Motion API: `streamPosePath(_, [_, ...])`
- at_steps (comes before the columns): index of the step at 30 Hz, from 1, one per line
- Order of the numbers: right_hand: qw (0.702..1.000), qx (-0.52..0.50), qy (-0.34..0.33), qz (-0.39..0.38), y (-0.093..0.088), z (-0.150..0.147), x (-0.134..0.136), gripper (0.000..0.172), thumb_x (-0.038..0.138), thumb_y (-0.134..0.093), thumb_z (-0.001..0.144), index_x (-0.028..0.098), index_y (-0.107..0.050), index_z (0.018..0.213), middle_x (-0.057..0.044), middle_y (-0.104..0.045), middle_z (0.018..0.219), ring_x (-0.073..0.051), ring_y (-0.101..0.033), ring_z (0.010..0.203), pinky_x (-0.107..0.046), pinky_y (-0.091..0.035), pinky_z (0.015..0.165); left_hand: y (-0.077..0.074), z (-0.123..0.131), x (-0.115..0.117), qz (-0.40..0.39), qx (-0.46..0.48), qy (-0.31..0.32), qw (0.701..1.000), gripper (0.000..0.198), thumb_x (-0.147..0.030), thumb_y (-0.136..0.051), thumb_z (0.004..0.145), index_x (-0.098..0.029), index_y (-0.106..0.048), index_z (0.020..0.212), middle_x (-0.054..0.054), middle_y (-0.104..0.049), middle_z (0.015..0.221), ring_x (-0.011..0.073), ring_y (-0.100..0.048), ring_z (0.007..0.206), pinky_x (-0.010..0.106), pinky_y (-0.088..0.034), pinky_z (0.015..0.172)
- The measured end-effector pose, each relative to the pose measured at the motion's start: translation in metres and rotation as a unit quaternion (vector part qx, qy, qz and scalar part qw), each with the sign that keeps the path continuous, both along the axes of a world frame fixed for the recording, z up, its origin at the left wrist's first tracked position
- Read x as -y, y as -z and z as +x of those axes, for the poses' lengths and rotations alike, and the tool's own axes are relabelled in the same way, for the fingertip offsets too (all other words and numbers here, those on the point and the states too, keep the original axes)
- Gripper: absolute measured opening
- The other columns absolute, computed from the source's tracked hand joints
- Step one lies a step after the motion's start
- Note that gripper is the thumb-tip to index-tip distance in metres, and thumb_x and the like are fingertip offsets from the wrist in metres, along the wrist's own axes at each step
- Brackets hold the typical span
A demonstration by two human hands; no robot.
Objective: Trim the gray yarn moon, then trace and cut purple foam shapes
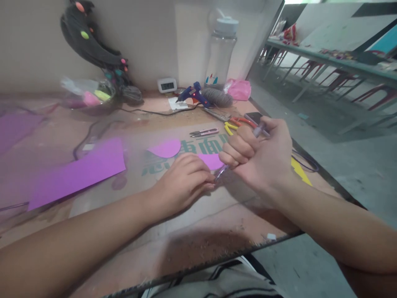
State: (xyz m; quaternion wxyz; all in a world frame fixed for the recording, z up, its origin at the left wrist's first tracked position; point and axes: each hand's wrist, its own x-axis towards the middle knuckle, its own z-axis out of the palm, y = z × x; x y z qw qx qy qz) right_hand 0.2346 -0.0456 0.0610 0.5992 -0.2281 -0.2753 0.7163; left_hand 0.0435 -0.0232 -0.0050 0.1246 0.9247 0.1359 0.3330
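My right hand (263,153) is wrapped in a fist round a slim tool (221,172) with a pale purple upper end and a shiny lower end; its exact kind is unclear. The tool slants down to the fingertips of my left hand (189,180). Those fingers are pressed together at its lower end, and whatever they pinch is hidden. Behind my hands lies a rounded purple piece (211,160), partly covered. Farther left is another purple piece (167,148) with a curved edge. Both rest on a clear sheet with green characters over the table.
A large purple sheet (83,174) lies left. Behind are thread snips (204,132), pliers (231,126), a blue glue gun (194,94) with a lit red light, grey yarn (218,97), a bottle (221,54) and a small clock (167,85). The table edge (198,265) runs close in front.
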Motion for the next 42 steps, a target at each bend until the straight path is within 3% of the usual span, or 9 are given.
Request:
streamPosePath(29, [1.000, 0.011, -0.028, -0.008, -0.0002, 0.0015, -0.0015, 0.059, 0.055, -0.052, 0.086, 0.025, -0.014, 0.053, 0.005, -0.017, 0.044, -0.012, -0.019, 0.040, -0.028, -0.026, 0.041, -0.0043, 0.0007, 0.0020, -0.004, -0.013, -0.001, 1.000, 0.016, -0.026, -0.055, 0.100, -0.017, -0.067, 0.094, 0.006, -0.069, 0.092, 0.0197, -0.056, 0.091, 0.037, -0.043, 0.088])
streamPosePath(42, [0.999, 0.036, -0.019, 0.035, 0.0029, 0.0025, -0.0002, 0.055, 0.055, -0.047, 0.088, 0.024, -0.019, 0.051, 0.006, -0.020, 0.043, -0.011, -0.018, 0.041, -0.027, -0.025, 0.043, -0.0052, -0.0008, 0.0030, -0.009, -0.002, 0.004, 1.000, 0.013, -0.023, -0.058, 0.098, -0.015, -0.067, 0.094, 0.006, -0.068, 0.091, 0.0194, -0.056, 0.090, 0.036, -0.042, 0.087])
